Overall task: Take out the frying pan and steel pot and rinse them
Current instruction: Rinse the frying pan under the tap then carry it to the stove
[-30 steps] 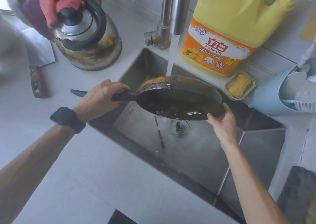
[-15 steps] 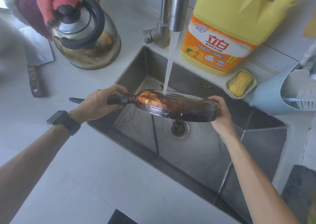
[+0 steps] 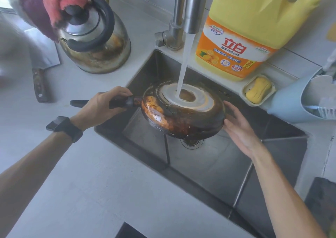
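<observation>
A dark, stained frying pan (image 3: 183,121) hangs upside down over the steel sink (image 3: 214,168), its bottom up under the running water from the tap (image 3: 190,6). The stream lands on the pan's base and spreads in a white ring. My left hand (image 3: 101,106) grips the pan's black handle. My right hand (image 3: 238,126) touches the pan's right rim with fairly straight fingers. No steel pot is in sight.
A steel kettle (image 3: 94,43) with a pink cloth on it stands at the back left, and a cleaver (image 3: 41,65) lies left of it. A yellow detergent jug (image 3: 245,32), a soap dish (image 3: 258,90) and a blue holder (image 3: 305,97) line the sink's far edge.
The pan has turned over, from its inside facing me, through edge-on, to bottom up under the water. My right hand slid from gripping the rim to resting against it.
</observation>
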A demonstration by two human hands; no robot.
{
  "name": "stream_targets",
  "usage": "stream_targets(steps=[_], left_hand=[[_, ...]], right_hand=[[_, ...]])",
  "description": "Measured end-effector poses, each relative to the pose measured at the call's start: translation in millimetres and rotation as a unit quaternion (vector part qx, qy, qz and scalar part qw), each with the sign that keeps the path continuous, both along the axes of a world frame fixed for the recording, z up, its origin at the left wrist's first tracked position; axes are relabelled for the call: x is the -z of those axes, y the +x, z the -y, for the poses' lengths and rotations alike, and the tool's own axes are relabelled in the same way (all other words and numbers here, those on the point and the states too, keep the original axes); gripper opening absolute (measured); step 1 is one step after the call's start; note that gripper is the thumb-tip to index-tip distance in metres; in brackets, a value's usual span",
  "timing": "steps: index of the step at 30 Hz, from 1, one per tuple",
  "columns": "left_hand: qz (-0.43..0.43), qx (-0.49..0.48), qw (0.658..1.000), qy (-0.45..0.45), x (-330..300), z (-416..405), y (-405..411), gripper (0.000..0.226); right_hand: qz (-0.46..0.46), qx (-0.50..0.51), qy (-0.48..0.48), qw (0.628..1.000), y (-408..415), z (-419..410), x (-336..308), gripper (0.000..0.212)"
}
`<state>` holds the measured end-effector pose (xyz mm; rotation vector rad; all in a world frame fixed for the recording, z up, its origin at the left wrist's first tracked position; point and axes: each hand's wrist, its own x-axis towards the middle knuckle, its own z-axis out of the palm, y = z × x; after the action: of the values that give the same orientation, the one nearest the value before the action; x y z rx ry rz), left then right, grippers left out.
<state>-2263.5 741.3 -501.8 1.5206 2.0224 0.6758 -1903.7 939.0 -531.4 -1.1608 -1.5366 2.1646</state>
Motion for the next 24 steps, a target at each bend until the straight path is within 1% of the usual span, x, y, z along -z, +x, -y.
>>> stream_targets(steps=[1,3,5,7,12,15,17,21,24], left_hand=[[0.001,0.008,1.000,-0.004,-0.3,0.8,-1.1,0.041],[0.008,0.020,1.000,-0.010,-1.5,2.5,-2.7,0.042],[0.020,0.024,0.999,-0.017,-3.1,2.4,-4.9,0.046],[0.013,0.031,0.999,-0.023,-3.2,0.8,-7.8,0.049],[-0.089,0.063,0.994,-0.016,4.4,-5.0,-12.0,0.060],[-0.134,0.065,0.989,-0.026,12.7,-9.4,-13.5,0.060],[-0.143,0.062,0.988,-0.012,15.9,-11.8,-15.6,0.060],[-0.179,0.056,0.981,0.050,8.8,-22.0,-22.0,0.062],[-0.197,0.076,0.975,0.075,-5.4,-30.1,-24.4,0.056]], right_hand=[[0.009,-0.011,-0.004,1.000,1.7,0.0,-1.1,0.082],[0.022,-0.035,0.001,0.999,4.5,0.5,-3.4,0.090],[0.028,-0.057,0.013,0.998,6.2,2.4,-6.1,0.088],[0.031,-0.069,0.027,0.997,6.4,5.2,-9.9,0.089],[0.046,-0.093,0.086,0.991,0.3,7.0,-13.5,0.106],[0.054,-0.087,0.133,0.986,-4.7,5.9,-14.8,0.114],[0.060,-0.074,0.150,0.984,-5.8,6.0,-13.4,0.116],[0.075,-0.060,0.158,0.983,-6.7,10.6,-8.2,0.119],[0.072,-0.044,0.139,0.987,-7.5,14.8,-4.6,0.112]])
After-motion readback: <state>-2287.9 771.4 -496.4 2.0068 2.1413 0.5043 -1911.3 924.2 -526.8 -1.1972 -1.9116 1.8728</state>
